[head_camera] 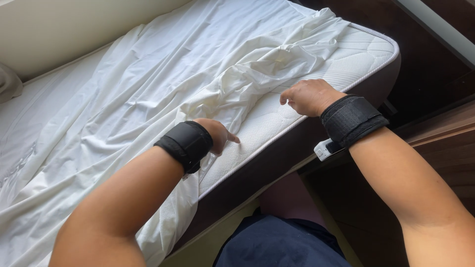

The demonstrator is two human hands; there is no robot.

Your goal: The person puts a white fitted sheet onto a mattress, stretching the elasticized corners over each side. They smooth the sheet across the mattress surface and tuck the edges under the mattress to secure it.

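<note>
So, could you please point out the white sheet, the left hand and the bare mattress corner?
white sheet (163,74), head view, its rumpled middle.
left hand (217,134), head view, back of the hand.
mattress corner (371,49), head view, bare quilted top.

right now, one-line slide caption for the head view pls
Left hand and right hand rest on a crumpled white sheet at the bare mattress edge.

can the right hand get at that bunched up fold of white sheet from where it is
Probably yes: the right hand rests on the bare white quilted mattress just beside the bunched fold of white bed sheet, with nothing lying between them.
</note>
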